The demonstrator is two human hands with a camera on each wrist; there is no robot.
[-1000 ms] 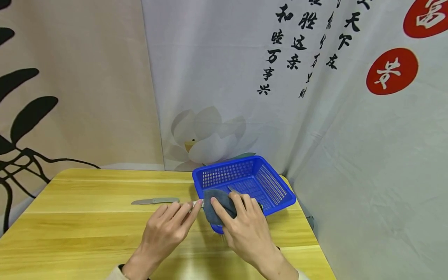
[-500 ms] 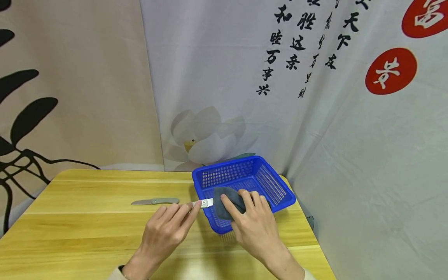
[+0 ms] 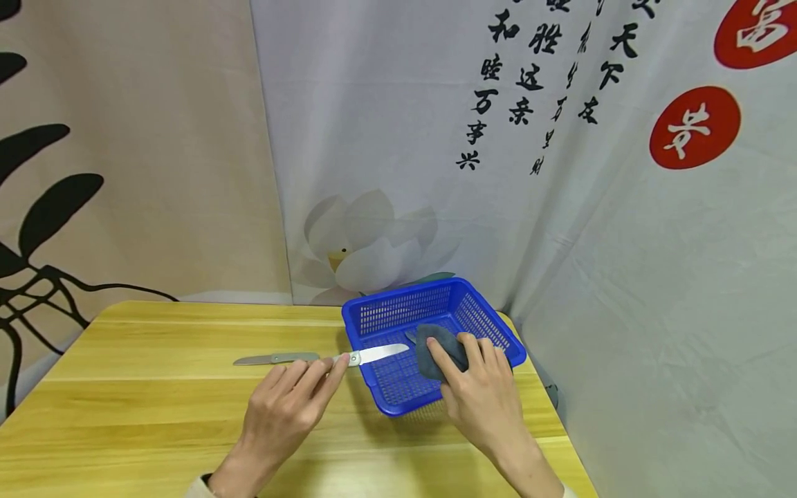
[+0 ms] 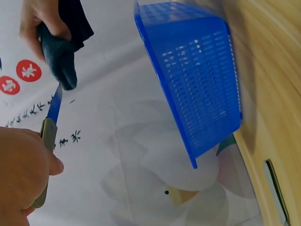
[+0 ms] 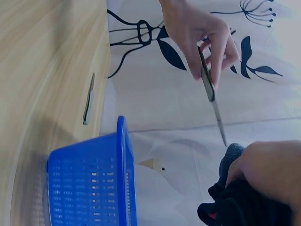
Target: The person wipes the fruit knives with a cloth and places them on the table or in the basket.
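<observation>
My left hand (image 3: 283,408) grips a knife by its grey-green handle (image 4: 48,134), its bare blade (image 3: 382,353) pointing right over the blue basket. A folded dark grey cloth (image 3: 428,360) is held in my right hand (image 3: 488,404), thumb and fingers bent around it. In the head view a short gap parts the cloth from the blade tip; in both wrist views the tip is right at the cloth's edge. Both hands are raised above the table. A second knife (image 3: 292,357) with a similar grey-green handle lies on the table, left of the basket.
The blue perforated basket (image 3: 398,296) stands at the table's back right. A small grey, blade-like end (image 3: 411,337) shows inside it, partly hidden by the cloth. Printed curtains (image 3: 398,138) hang behind the wooden table (image 3: 156,415) and along its right side.
The right hand has drawn the cloth rightward along the knife, so the blade it covered is now bare. The left hand has shifted slightly left with the knife; the knife on the table has not moved.
</observation>
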